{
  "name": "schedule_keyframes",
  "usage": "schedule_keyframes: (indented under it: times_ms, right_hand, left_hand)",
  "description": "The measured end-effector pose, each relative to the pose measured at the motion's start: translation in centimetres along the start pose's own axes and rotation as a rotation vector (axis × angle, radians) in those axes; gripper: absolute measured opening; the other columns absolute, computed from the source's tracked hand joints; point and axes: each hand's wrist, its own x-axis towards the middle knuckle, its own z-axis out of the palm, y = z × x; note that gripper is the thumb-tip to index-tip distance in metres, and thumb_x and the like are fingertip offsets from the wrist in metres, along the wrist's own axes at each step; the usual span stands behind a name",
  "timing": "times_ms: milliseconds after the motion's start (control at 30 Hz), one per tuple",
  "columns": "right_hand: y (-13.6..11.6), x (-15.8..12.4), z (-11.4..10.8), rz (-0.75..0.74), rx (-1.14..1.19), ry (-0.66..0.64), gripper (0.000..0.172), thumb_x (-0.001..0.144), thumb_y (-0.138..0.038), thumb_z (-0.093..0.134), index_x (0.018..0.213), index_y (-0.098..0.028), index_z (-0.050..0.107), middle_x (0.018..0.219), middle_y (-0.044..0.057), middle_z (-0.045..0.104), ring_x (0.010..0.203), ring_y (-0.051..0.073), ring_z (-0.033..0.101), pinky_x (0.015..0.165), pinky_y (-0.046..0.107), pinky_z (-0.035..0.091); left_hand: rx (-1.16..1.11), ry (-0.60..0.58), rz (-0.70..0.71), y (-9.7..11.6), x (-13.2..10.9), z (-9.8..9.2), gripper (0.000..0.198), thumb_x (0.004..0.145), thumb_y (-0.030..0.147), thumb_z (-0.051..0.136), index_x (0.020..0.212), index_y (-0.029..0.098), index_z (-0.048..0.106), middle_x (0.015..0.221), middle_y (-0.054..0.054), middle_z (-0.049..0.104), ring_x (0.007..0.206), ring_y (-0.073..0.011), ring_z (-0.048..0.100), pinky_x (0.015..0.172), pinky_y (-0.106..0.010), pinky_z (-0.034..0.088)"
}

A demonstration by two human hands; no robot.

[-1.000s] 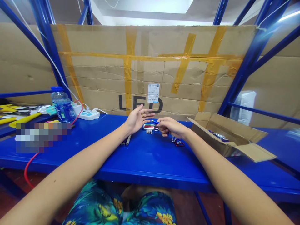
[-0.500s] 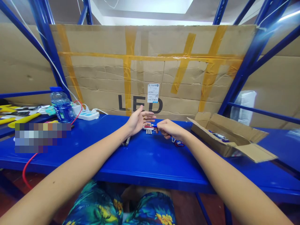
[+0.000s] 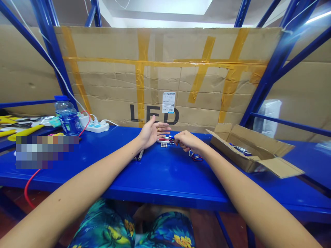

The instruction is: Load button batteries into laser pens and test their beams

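Note:
Over the blue table [image 3: 165, 172], my left hand [image 3: 154, 132] is open, its fingers stretched to the right beside a small group of slim, shiny red and silver tubes [image 3: 163, 140]. My right hand [image 3: 188, 140] is closed, with a slim blue metal tube [image 3: 171, 137] at its fingertips; most of its grip is hidden. Below the tubes sit several small silver round pieces [image 3: 164, 145]. Two dark metal rods [image 3: 140, 155] lie under my left wrist. By my right wrist are small blue and red clip-like pieces [image 3: 196, 156], too small to make out fully.
An open cardboard box [image 3: 254, 151] with blue and silver items stands on the right. At left are a bottle [image 3: 67, 117], a white power strip [image 3: 96, 126], a red cable [image 3: 30, 186] and yellow-handled tools [image 3: 24, 132]. A big cardboard panel [image 3: 108, 86] closes off the back.
My hands have barely moved. The blue tube's visible end sits slightly further right and looks turned, close to my right fingertips. My left hand stays open.

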Motion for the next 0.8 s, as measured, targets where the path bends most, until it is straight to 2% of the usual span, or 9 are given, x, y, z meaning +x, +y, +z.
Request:
schedule_keyframes:
  times_ms: [233,433,800]
  right_hand:
    - [0.06,0.26,-0.01,0.004,-0.119,0.038,0.014,0.066,-0.02,0.051,0.053,-0.018,0.05,0.037,-0.006,0.026,0.036,0.007,0.021,0.037,0.023,0.015]
    - [-0.12,0.19,-0.18,-0.012,-0.114,0.084,0.016,0.065,-0.021,0.051,0.049,-0.018,0.049,0.035,-0.007,0.024,0.036,0.006,0.02,0.037,0.023,0.015]
    - [-0.83,-0.21,0.06,0.007,-0.239,0.114,0.016,0.066,-0.022,0.053,0.051,-0.017,0.054,0.039,-0.005,0.033,0.036,0.007,0.025,0.037,0.024,0.018]
  left_hand:
    - [-0.012,0.015,0.007,-0.03,0.06,-0.14,0.07,0.088,0.069,0.031,0.099,0.011,0.069,0.109,-0.02,0.07,0.103,-0.0304,0.064,0.087,-0.041,0.048]
    - [-0.017,0.017,0.001,-0.01,0.07,-0.12,0.07,0.088,0.069,0.033,0.098,0.01,0.069,0.107,-0.02,0.07,0.099,-0.0292,0.066,0.086,-0.04,0.048]
    - [0.016,0.004,0.017,-0.26,0.3,-0.54,0.073,0.084,0.074,0.034,0.1,0.012,0.07,0.109,-0.019,0.07,0.107,-0.0325,0.062,0.091,-0.043,0.045]
